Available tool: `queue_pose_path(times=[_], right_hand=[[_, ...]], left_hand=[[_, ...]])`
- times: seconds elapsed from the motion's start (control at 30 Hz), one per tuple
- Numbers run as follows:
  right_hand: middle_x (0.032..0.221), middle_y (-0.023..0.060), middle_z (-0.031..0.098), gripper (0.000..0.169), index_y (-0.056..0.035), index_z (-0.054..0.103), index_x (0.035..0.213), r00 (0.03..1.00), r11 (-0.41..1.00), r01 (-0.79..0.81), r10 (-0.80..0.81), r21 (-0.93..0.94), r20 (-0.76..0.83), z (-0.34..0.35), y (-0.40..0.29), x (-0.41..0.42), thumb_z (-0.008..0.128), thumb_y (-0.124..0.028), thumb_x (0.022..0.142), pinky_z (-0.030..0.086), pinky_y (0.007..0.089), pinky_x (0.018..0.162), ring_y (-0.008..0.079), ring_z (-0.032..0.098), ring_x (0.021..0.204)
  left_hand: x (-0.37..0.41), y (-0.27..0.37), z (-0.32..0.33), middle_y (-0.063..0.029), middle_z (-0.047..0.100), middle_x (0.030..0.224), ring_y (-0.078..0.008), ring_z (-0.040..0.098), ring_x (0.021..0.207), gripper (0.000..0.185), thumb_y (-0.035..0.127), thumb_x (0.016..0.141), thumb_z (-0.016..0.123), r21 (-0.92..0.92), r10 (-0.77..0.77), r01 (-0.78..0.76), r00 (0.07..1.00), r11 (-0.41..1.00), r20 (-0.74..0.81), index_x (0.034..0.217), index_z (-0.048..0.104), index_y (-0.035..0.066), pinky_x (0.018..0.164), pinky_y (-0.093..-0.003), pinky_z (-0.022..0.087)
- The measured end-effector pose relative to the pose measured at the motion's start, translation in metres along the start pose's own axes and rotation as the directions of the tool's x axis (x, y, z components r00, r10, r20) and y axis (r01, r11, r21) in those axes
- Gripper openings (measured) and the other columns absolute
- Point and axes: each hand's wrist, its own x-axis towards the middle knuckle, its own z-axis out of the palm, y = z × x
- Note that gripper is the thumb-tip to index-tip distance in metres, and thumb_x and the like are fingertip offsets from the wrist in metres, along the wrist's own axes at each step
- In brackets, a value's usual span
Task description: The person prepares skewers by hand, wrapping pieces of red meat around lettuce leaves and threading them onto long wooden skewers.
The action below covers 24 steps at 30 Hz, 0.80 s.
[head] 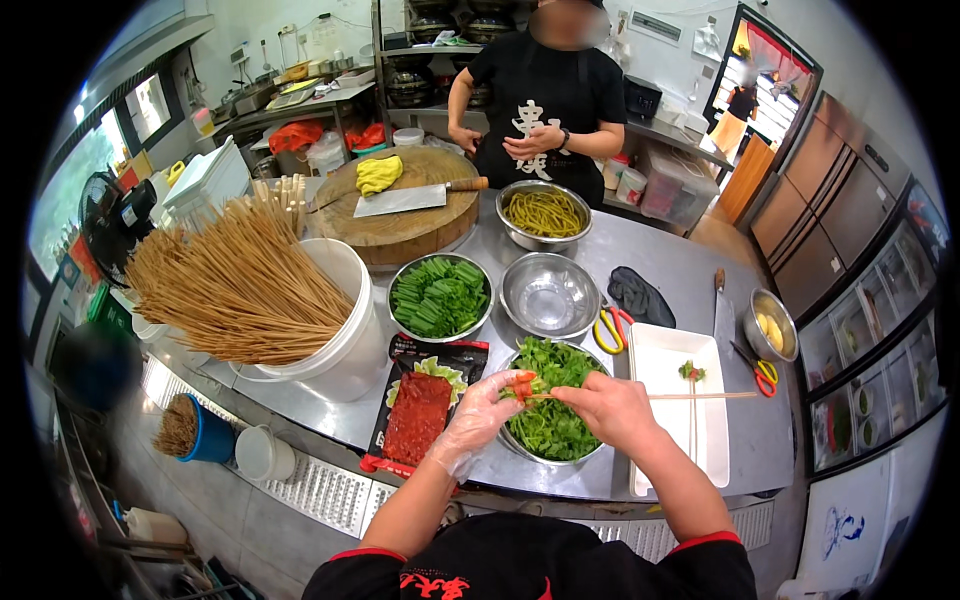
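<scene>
My left hand [486,416], in a clear plastic glove, pinches a piece of red meat with green leaves [520,388]. My bare right hand [611,409] grips a bamboo skewer [701,395], whose left end meets the meat. Both hands are above a steel bowl of cilantro [559,442]. Left of it lies an open black package with a slab of red marinated meat [418,412]. On the right, a white tray [716,442] holds finished-looking skewers with a small green and red bundle [691,372] at the top.
Behind stand bowls of cut green vegetable [439,296], long green strips [545,214] and a bare steel bowl [550,295]. A bucket of skewers [360,337] is left; a cleaver [401,201] lies on a round chopping block [375,236]. Scissors [613,330] lie near the tray. A person [544,105] stands opposite.
</scene>
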Motion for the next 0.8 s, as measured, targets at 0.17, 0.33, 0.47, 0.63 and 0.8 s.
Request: queue_pose_path(times=[0.17,0.33,0.47,0.63,0.8], right_hand=[[0.063,0.0001,0.047,0.028,-0.0296,0.067,0.096,1.000,0.999,-0.008,0.007,-0.033,-0.009,0.003,-0.004,0.000,0.064,-0.015,0.072,0.043,0.0341,0.042,0.0193,0.055,0.051],[0.063,0.0032,0.049,0.024,-0.0241,0.067,0.098,0.983,0.983,-0.181,0.181,0.026,0.015,0.010,-0.020,-0.006,0.065,-0.015,0.076,0.044,0.0366,0.046,0.0237,0.055,0.053],[0.065,0.0046,0.050,0.023,-0.0238,0.066,0.100,0.971,0.968,-0.238,0.237,0.082,0.024,0.021,-0.023,-0.016,0.062,-0.016,0.079,0.046,0.0383,0.045,0.0260,0.056,0.052],[0.066,0.0048,0.050,0.026,-0.0238,0.066,0.103,0.971,0.964,-0.234,0.239,0.128,-0.026,0.032,-0.025,-0.018,0.063,-0.016,0.078,0.046,0.0378,0.046,0.0256,0.056,0.052],[0.065,0.0061,0.051,0.024,-0.0203,0.067,0.100,0.957,0.947,-0.273,0.285,0.171,-0.052,0.035,-0.036,-0.015,0.065,-0.013,0.077,0.045,0.0362,0.048,0.0255,0.056,0.054]], left_hand=[[0.004,0.000,0.004,-0.0067,0.057,0.102,-0.0125,0.056,0.092,0.028,0.007,0.086,0.057,-0.083,-0.076,0.071,0.995,0.994,-0.061,0.112,0.055,-0.003,0.081,-0.0249,0.048],[0.011,-0.002,0.002,-0.0128,0.058,0.104,-0.0224,0.060,0.095,0.025,0.004,0.088,0.052,-0.349,-0.178,0.095,0.961,0.932,-0.214,0.112,0.049,-0.004,0.084,-0.0305,0.051],[0.010,0.002,-0.001,-0.0179,0.055,0.107,-0.0289,0.058,0.102,0.028,0.001,0.088,0.049,-0.516,-0.132,0.037,0.980,0.856,-0.149,0.115,0.044,-0.004,0.087,-0.0351,0.051],[0.010,0.002,0.002,-0.0180,0.053,0.108,-0.0312,0.057,0.103,0.029,0.000,0.088,0.050,-0.582,-0.134,0.022,0.980,0.813,-0.150,0.115,0.043,-0.006,0.090,-0.0385,0.050],[0.011,-0.001,0.002,-0.0197,0.053,0.108,-0.0329,0.057,0.102,0.028,0.000,0.086,0.051,-0.643,-0.146,0.023,0.980,0.765,-0.138,0.113,0.044,-0.006,0.090,-0.0404,0.049]])
